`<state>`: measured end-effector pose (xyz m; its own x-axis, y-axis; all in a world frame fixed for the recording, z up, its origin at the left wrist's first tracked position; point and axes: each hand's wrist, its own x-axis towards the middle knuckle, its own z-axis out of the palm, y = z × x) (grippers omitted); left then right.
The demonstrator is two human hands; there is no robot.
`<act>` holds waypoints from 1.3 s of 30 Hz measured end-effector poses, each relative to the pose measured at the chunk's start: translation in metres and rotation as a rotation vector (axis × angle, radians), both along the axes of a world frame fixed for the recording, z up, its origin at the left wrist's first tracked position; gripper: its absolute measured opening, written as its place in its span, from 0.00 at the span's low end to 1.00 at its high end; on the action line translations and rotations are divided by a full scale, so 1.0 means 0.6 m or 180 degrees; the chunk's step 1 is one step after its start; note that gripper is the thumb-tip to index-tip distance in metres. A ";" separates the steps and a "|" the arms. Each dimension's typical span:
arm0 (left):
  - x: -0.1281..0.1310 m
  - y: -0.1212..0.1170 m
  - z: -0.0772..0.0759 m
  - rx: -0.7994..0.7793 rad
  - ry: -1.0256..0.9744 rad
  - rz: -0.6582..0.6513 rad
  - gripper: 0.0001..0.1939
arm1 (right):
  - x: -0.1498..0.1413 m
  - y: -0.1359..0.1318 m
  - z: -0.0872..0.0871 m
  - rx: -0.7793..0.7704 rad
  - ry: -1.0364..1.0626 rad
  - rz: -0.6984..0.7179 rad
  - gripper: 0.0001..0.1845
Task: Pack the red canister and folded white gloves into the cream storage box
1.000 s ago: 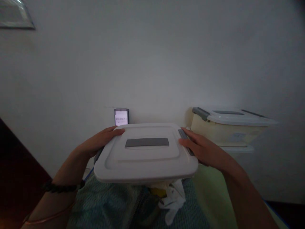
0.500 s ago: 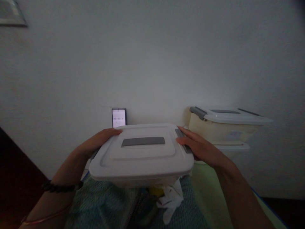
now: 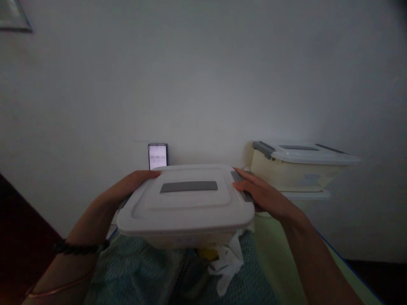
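Observation:
Between my hands is a lidded plastic storage box (image 3: 187, 214) with a white lid and a grey handle strip (image 3: 188, 186) on top. My left hand (image 3: 136, 181) grips its left side, thumb over the lid's far left corner, other fingers hidden. On the opposite side my right hand (image 3: 262, 192) holds the edge, its thumb on the grey side latch (image 3: 243, 188). The lid lies in place on the box. Below the box's near edge, a white glove-like cloth (image 3: 229, 260) and a bit of something yellow (image 3: 208, 253) show.
A phone (image 3: 158, 156) showing a timer leans against the wall (image 3: 203, 84). To the right stands a similar lidded box (image 3: 299, 171) on a pale base. Teal knitted fabric (image 3: 136, 271) spreads in front, beside a light green surface (image 3: 280, 254) with a blue edge.
The view has shifted slightly. Both hands keep their hold on the box, which stays nearly where it was. The phone's timer has gone up by one.

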<state>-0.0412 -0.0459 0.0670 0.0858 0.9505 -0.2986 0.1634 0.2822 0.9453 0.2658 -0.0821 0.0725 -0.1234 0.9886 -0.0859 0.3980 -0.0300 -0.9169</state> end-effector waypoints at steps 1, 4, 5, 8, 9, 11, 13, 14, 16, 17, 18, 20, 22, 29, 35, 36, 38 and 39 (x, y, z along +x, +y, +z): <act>-0.001 0.001 0.000 0.0009 0.0006 0.0027 0.19 | -0.001 0.001 0.000 0.0007 0.0016 -0.0046 0.33; -0.003 0.003 -0.001 0.0088 0.0012 0.0013 0.20 | -0.001 0.009 -0.005 0.0137 0.0022 -0.0061 0.32; -0.003 0.004 -0.001 0.0112 0.0038 -0.0004 0.20 | -0.001 0.014 -0.006 0.0228 -0.0043 -0.0017 0.32; -0.004 0.005 -0.002 0.0224 0.0219 -0.0007 0.21 | -0.001 0.025 -0.010 0.0552 -0.0460 0.0047 0.30; -0.003 0.005 -0.002 0.0279 0.0281 0.0002 0.20 | -0.001 0.027 -0.010 0.0639 -0.0611 0.0013 0.30; -0.002 0.005 -0.001 0.0332 0.0328 -0.0028 0.19 | 0.000 0.028 -0.009 0.0719 -0.0817 -0.0068 0.28; -0.002 0.005 0.000 0.0309 0.0322 -0.0062 0.19 | 0.000 0.025 -0.006 0.0739 -0.0914 -0.0068 0.27; -0.002 0.006 0.000 0.0292 0.0316 -0.0062 0.19 | 0.001 0.024 -0.005 0.0746 -0.0927 -0.0027 0.26; -0.003 0.007 -0.001 0.0284 0.0314 -0.0050 0.19 | 0.003 0.022 -0.005 0.0778 -0.0904 0.0078 0.25; -0.003 0.007 -0.001 0.0280 0.0315 -0.0033 0.18 | 0.004 0.022 -0.006 0.0783 -0.0861 0.0121 0.25; -0.003 0.007 -0.001 0.0279 0.0306 -0.0019 0.18 | 0.006 0.023 -0.007 0.0769 -0.0799 0.0156 0.25; -0.003 0.005 -0.001 0.0263 0.0271 -0.0032 0.18 | 0.008 0.024 -0.009 0.0707 -0.0651 0.0195 0.25; -0.001 0.003 0.000 0.0250 0.0213 -0.0043 0.18 | 0.010 0.025 -0.009 0.0619 -0.0514 0.0203 0.25; 0.007 -0.004 0.002 0.0214 0.0058 0.0112 0.17 | 0.016 0.025 -0.015 0.0241 0.0290 0.0207 0.21; 0.001 0.000 0.001 0.0335 0.0020 0.0230 0.15 | 0.034 0.023 -0.016 -0.0173 0.0603 0.0740 0.25; -0.001 0.002 0.001 0.0326 0.0064 0.0177 0.16 | 0.037 0.020 -0.013 -0.0139 0.0265 0.0729 0.25; -0.005 0.006 0.000 0.0346 0.0205 0.0077 0.17 | 0.038 0.013 -0.006 0.0237 -0.0645 0.0495 0.24; -0.006 0.008 0.000 0.0388 0.0260 0.0035 0.17 | 0.036 0.008 -0.001 0.0613 -0.1094 0.0261 0.23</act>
